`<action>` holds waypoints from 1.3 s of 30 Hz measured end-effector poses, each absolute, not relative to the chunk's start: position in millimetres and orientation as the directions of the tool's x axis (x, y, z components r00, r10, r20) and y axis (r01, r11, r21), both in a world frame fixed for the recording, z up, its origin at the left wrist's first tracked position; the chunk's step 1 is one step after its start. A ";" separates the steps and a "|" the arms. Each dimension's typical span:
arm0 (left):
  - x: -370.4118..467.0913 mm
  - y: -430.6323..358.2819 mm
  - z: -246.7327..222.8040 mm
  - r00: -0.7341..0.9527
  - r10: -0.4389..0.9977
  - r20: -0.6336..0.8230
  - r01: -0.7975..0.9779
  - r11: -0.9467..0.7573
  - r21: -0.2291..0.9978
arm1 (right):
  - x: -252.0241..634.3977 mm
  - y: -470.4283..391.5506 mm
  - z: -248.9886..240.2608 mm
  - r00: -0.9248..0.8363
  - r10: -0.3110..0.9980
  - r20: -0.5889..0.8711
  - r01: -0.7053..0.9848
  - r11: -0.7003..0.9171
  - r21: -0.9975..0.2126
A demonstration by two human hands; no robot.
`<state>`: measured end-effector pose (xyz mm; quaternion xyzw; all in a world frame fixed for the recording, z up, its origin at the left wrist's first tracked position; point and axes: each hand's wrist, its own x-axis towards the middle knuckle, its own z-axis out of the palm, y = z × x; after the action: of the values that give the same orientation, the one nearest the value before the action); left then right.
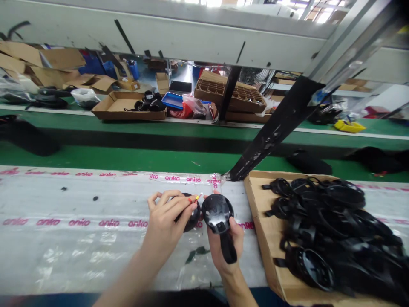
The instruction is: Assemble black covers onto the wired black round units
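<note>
room: bench (79, 251) left of hands (165, 218) (215, 247) | blocked: carton (263, 238) right, slanting black post (275, 128) ahead

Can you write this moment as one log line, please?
left hand: at black disc, coloured bits by its fingers | right hand: holding second disc | right side: box with black parts

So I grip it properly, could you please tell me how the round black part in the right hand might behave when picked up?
The round black part probably feels stiff, given its even outline. Its glossy face may be slippery. Its tail over the right hand might unbalance it.
</note>
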<state>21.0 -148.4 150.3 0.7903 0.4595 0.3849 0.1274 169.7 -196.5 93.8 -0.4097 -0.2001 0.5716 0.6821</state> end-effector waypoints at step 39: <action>17.6 -136.9 138.1 0.165 0.807 0.567 0.332 -0.587 0.738 | 210.2 -175.9 134.5 0.034 0.916 0.400 0.052 0.398 -0.916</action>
<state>17.6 -136.9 138.1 0.7275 0.3913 0.5140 0.2310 210.2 -175.9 134.5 -0.4094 -0.5911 0.3655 0.5911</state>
